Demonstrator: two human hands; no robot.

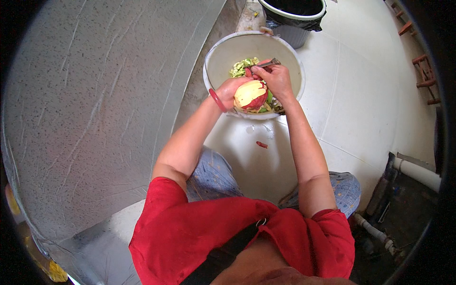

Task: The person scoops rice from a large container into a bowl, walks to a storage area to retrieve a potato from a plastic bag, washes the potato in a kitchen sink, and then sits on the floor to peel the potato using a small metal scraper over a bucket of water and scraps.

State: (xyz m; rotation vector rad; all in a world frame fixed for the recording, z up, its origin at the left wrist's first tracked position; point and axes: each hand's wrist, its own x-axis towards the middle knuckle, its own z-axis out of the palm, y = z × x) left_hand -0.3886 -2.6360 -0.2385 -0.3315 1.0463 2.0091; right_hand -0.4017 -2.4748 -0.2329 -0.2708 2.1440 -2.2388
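Note:
My left hand, with a red bangle at the wrist, cups a big rounded root vegetable, which looks like a sweet potato. Pale yellow flesh shows on its upper side, and red skin remains on the side toward my right hand. Right beside it, my right hand is closed round a narrow dark tool; whether it is a peeler or a knife I cannot tell. Both hands are over a large pale basin. Inside the basin lie light green scraps and red peelings, partly hidden by my hands.
Behind the basin stands a grey bin lined with a black bag. A red scrap lies on the pale tiled floor. A speckled grey surface fills the left side. White pipes are at the right, near wooden stools.

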